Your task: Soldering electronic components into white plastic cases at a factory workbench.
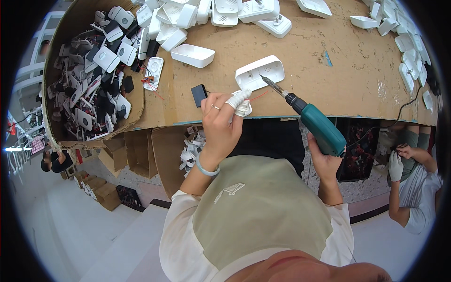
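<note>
My left hand (224,117), with white wrapping on its fingertips, is closed at the near edge of the table, and a thin red wire (259,97) comes out from its pinched fingers. Just beyond the fingers lies an open white plastic shell (260,73), hollow side showing. A small black box (198,95) rests to the left of this hand, a dark lead running from it toward the fingers. In my right hand (324,160) is a green soldering gun (323,129), gripped at its back end. Its pointed metal tip is over the shell's inside.
A cardboard box (55,101) full of white and black parts stands at the left, with a white part with red wires (152,74) beside it. More white shells (193,55) line the far side and right. A black cord (399,117) runs rightward; another person (413,183) sits there.
</note>
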Tool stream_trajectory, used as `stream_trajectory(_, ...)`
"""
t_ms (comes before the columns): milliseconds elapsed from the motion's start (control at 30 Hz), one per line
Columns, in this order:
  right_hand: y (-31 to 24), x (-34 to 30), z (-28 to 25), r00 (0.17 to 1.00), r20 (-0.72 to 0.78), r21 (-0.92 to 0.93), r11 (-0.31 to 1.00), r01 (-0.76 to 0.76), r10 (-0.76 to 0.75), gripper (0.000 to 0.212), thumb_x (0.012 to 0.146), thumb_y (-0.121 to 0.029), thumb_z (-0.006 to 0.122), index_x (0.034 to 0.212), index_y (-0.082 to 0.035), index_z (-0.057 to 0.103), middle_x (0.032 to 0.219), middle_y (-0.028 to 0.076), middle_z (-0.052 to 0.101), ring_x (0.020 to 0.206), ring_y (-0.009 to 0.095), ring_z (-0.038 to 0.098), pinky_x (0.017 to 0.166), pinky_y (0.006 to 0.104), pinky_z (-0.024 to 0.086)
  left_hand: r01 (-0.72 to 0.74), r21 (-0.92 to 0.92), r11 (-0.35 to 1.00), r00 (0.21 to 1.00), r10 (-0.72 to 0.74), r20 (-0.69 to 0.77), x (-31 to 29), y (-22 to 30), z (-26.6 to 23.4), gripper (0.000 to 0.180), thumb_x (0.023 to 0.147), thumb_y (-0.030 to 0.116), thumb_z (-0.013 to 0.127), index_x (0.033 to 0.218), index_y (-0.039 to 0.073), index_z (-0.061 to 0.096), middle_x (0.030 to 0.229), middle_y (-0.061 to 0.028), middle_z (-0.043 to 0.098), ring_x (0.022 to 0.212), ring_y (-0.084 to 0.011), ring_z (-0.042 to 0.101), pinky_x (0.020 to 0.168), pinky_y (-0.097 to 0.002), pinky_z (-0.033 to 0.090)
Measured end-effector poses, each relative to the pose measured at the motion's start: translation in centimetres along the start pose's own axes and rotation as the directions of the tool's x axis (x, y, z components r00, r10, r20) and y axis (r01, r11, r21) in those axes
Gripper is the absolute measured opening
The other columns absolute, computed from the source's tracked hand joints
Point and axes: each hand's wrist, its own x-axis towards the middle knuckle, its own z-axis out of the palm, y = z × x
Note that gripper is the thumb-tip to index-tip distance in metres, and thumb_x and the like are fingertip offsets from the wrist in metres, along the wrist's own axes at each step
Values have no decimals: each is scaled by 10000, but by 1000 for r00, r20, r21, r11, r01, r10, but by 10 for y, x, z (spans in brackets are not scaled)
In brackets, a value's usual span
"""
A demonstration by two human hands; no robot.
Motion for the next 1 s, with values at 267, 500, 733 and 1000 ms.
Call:
stream_trajectory(267, -2, 2, 3, 1000, 4, -1, 1000, 11, -11, 222, 796, 82, 735, 1012, 67, 688, 930, 112, 708, 780, 130, 659, 716, 250, 516, 28, 129, 991, 994, -13, -109, 5, 0, 17, 273, 807, 7, 742, 1077, 37, 768, 841, -85, 663, 779, -237, 600, 722, -339, 440)
stream_trajectory(500, -1, 2, 2, 1000, 20, -62, 998, 13, -12, 236, 779, 90, 737, 1008, 60, 685, 928, 127, 714, 800, 176, 682, 750, 268, 524, 66, 334, 940, 994, -33, -105, 9, 3, 26, 138, 735, 92, 748, 848, 22, 711, 917, -95, 655, 867, -276, 580, 750, -403, 400)
stream_trajectory(733, 5, 12, 9, 993, 84, -59, 995, 82, -77, 309, 732, 90, 735, 1032, 53, 673, 937, 154, 714, 819, 258, 696, 762, 313, 531, 74, 414, 907, 989, -12, -151, 19, 13, 31, 188, 715, 127, 758, 826, -6, 686, 1163, -119, 615, 1049, -360, 506, 863, -472, 377)
stream_trajectory(1000, 10, 16, 13, 986, 134, -49, 993, 108, -101, 325, 725, 64, 738, 1040, 52, 657, 918, 167, 694, 808, 290, 676, 753, 329, 520, 102, 432, 896, 991, -51, -127, 21, 15, 31, 167, 714, 125, 771, 831, 28, 702, 1160, -88, 627, 1077, -332, 504, 900, -468, 380)
